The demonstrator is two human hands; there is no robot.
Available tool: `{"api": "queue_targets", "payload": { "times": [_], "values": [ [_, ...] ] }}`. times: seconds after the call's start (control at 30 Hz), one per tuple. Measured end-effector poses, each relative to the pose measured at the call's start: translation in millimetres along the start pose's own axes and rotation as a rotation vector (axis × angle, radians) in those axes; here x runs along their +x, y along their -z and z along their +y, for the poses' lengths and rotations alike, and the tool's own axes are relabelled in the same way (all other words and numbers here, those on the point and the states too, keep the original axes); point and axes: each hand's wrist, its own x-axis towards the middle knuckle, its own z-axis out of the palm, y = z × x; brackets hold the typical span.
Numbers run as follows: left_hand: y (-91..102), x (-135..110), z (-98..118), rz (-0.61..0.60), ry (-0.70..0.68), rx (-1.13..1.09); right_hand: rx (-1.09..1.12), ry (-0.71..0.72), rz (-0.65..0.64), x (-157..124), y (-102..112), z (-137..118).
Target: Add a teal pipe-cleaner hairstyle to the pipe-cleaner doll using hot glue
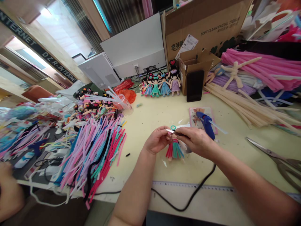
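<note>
Close together over the table are my left hand and my right hand. The left fingers pinch the top of a small pipe-cleaner doll, whose fuzzy skirt is red, pink and teal. My right hand is closed round a small metal tool with a pointed silver blade; its handle is mostly hidden by the fingers. That blade reaches across to the left fingertips. Just beyond them lies a teal ring.
A blue glue gun lies on a pink card. Large scissors are at right. Pipe cleaners pile up at left, beige ones at right. Finished dolls, a phone and boxes stand behind. A black cable crosses the front edge.
</note>
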Motion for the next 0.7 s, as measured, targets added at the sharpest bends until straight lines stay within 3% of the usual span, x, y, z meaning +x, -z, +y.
{"api": "queue_targets", "payload": {
  "times": [0.7],
  "values": [
    [0.1, 0.8, -1.5, 0.003, -0.041, -0.050, 0.028, -0.046, 0.019, -0.7, -5.9, 0.2]
  ]
}}
